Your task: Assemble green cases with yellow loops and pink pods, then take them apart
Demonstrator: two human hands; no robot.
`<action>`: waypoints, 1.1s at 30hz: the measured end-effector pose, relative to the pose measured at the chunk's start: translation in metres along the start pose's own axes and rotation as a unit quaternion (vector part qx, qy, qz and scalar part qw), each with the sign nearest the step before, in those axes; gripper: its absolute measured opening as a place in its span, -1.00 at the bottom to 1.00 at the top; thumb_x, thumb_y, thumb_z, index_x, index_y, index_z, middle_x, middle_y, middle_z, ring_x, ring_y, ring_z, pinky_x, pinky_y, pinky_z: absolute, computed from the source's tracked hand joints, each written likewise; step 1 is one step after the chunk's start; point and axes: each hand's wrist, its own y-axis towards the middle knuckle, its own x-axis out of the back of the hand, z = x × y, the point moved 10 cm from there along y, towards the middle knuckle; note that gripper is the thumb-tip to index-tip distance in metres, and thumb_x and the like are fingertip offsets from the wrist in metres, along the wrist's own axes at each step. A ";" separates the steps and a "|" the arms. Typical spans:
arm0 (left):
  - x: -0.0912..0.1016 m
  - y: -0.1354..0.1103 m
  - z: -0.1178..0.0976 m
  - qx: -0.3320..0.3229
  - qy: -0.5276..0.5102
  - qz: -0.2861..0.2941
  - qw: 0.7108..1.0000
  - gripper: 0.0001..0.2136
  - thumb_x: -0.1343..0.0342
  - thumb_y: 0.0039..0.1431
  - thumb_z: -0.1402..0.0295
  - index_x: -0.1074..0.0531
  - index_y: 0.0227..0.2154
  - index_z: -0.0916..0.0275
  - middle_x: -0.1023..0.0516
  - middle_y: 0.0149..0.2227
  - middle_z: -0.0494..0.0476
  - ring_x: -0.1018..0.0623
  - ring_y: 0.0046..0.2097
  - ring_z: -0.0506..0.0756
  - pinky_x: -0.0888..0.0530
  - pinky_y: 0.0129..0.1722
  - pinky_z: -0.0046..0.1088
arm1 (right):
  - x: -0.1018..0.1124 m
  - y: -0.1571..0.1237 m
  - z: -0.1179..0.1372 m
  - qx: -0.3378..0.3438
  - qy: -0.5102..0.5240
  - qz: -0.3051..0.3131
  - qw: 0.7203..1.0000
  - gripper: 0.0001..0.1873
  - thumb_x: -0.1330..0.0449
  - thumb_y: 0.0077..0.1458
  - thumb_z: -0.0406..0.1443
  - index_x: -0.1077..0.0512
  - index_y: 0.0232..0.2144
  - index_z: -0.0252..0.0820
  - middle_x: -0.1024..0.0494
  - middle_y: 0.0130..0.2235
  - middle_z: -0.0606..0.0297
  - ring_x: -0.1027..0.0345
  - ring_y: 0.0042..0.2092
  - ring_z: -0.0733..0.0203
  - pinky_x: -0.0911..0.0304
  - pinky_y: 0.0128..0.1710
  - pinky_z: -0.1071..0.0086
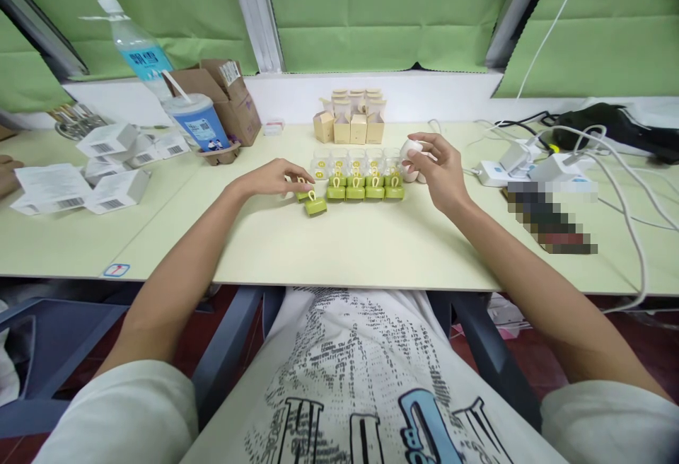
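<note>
A row of small green cases with pale loops lies mid-table, and clear packets stand just behind them. My left hand rests palm down at the row's left end, its fingertips pinching one green case. Another green case sits loose just in front of it. My right hand hovers at the row's right end, curled around a small white rounded object. Further back stand several small beige boxes with jars behind them.
White barcoded boxes and papers lie at the left, with a blue cup, a water bottle and a brown carton. At the right are a white power strip, cables and a dark device. Another person's hand shows at the far left.
</note>
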 end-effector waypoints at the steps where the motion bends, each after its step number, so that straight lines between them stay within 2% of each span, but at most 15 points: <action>1: 0.003 0.000 -0.001 -0.001 -0.022 -0.016 1.000 -0.43 -0.47 0.14 -0.21 -0.82 0.00 0.14 -0.81 -0.16 0.21 -0.58 -0.44 0.08 -0.57 -0.32 -0.33 | -0.002 -0.001 0.000 -0.004 0.010 0.003 1.000 -0.48 -0.58 0.10 0.06 -0.60 0.01 0.08 -0.64 -0.17 0.34 -0.64 -0.20 0.14 -0.64 -0.13 0.19; 4: 0.008 0.001 -0.017 -0.050 -0.169 -0.106 0.979 -0.41 -0.49 0.16 -0.22 -0.80 0.02 0.14 -0.78 -0.12 0.22 -0.63 -0.36 0.08 -0.65 -0.26 -0.29 | -0.018 -0.010 0.001 -0.027 0.054 0.031 0.998 -0.36 -0.59 0.09 0.15 -0.57 0.10 0.13 -0.65 -0.15 0.34 -0.66 -0.17 0.12 -0.66 -0.15 0.20; 6: -0.003 0.003 -0.034 -0.089 -0.310 -0.151 0.934 -0.42 -0.53 0.13 -0.22 -0.79 0.00 0.14 -0.76 -0.03 0.24 -0.70 -0.16 0.15 -0.73 -0.18 -0.27 | -0.036 -0.021 0.010 -0.027 0.077 0.062 0.995 -0.35 -0.58 0.10 0.18 -0.55 0.12 0.16 -0.68 -0.12 0.34 -0.66 -0.17 0.12 -0.67 -0.14 0.20; 8: -0.026 0.008 -0.051 -0.110 -0.400 -0.153 0.897 -0.45 -0.61 0.06 -0.14 -0.77 -0.03 0.11 -0.76 -0.01 0.20 -0.72 -0.04 0.17 -0.77 -0.08 -0.25 | -0.054 -0.033 0.025 -0.002 0.085 0.091 0.992 -0.40 -0.57 0.13 0.18 -0.57 0.09 0.15 -0.69 -0.06 0.31 -0.66 -0.14 0.12 -0.68 -0.09 0.16; 10: -0.048 0.012 -0.070 -0.121 -0.433 -0.126 0.884 -0.48 -0.63 0.07 -0.09 -0.76 -0.02 0.11 -0.77 0.03 0.20 -0.73 0.01 0.18 -0.77 0.00 -0.24 | -0.067 -0.044 0.040 0.027 0.084 0.108 0.990 -0.44 -0.56 0.16 0.18 -0.59 0.05 0.13 -0.69 0.03 0.29 -0.64 -0.09 0.10 -0.69 -0.03 0.13; 12: -0.057 0.011 -0.083 -0.137 -0.431 -0.117 0.884 -0.50 -0.62 0.12 -0.05 -0.75 0.01 0.12 -0.77 0.07 0.22 -0.74 0.04 0.20 -0.76 0.04 -0.23 | -0.074 -0.051 0.047 0.040 0.082 0.116 0.989 -0.44 -0.56 0.15 0.19 -0.60 0.04 0.12 -0.68 0.08 0.28 -0.62 -0.07 0.10 -0.70 -0.02 0.13; 15: -0.051 0.002 -0.093 -0.158 -0.406 -0.133 0.890 -0.52 -0.61 0.14 -0.02 -0.75 0.03 0.10 -0.76 0.13 0.21 -0.74 0.14 0.23 -0.73 0.15 -0.20 | -0.077 -0.054 0.046 0.030 0.090 0.125 0.988 -0.39 -0.60 0.10 0.19 -0.61 0.03 0.08 -0.69 0.01 0.28 -0.63 -0.08 0.12 -0.70 -0.04 0.18; 18: -0.047 -0.006 -0.097 -0.153 -0.378 -0.133 0.903 -0.49 -0.60 0.12 -0.07 -0.75 0.04 0.06 -0.75 0.16 0.19 -0.71 0.23 0.30 -0.71 0.22 -0.09 | -0.079 -0.055 0.044 0.022 0.111 0.140 0.984 -0.37 -0.63 0.06 0.17 -0.60 0.01 0.03 -0.71 -0.07 0.29 -0.65 -0.09 0.14 -0.70 -0.07 0.22; 23: -0.053 -0.009 -0.106 -0.141 -0.326 -0.122 0.927 -0.39 -0.49 0.16 -0.25 -0.68 0.10 0.04 -0.72 0.18 0.20 -0.70 0.25 0.40 -0.76 0.15 0.10 | -0.080 -0.056 0.047 0.022 0.103 0.145 0.984 -0.42 -0.59 0.10 0.20 -0.55 -0.07 0.04 -0.72 -0.15 0.33 -0.63 -0.25 0.20 -0.66 -0.24 0.26; 27: -0.055 -0.009 -0.109 -0.144 -0.279 -0.129 0.941 -0.37 -0.39 0.24 -0.31 -0.64 0.13 0.05 -0.70 0.20 0.21 -0.71 0.24 0.39 -0.78 0.07 0.06 | -0.082 -0.058 0.052 0.037 0.091 0.160 0.982 -0.44 -0.53 0.17 0.24 -0.54 -0.07 0.05 -0.70 -0.13 0.30 -0.61 -0.25 0.17 -0.68 -0.22 0.18; 30: -0.056 -0.008 -0.108 -0.146 -0.255 -0.132 0.947 -0.37 -0.31 0.30 -0.34 -0.62 0.15 0.05 -0.69 0.21 0.22 -0.72 0.21 0.37 -0.80 -0.03 -0.01 | -0.084 -0.059 0.053 0.044 0.106 0.177 0.978 -0.45 -0.55 0.16 0.22 -0.57 -0.07 0.06 -0.69 -0.07 0.29 -0.62 -0.24 0.17 -0.69 -0.19 0.16; 33: -0.057 -0.009 -0.109 -0.151 -0.242 -0.135 0.949 -0.35 -0.28 0.32 -0.36 -0.61 0.17 0.05 -0.69 0.19 0.21 -0.73 0.19 0.37 -0.80 -0.04 -0.03 | -0.086 -0.059 0.053 0.040 0.109 0.190 0.975 -0.46 -0.56 0.14 0.22 -0.60 -0.07 0.06 -0.69 -0.06 0.30 -0.62 -0.23 0.18 -0.70 -0.18 0.17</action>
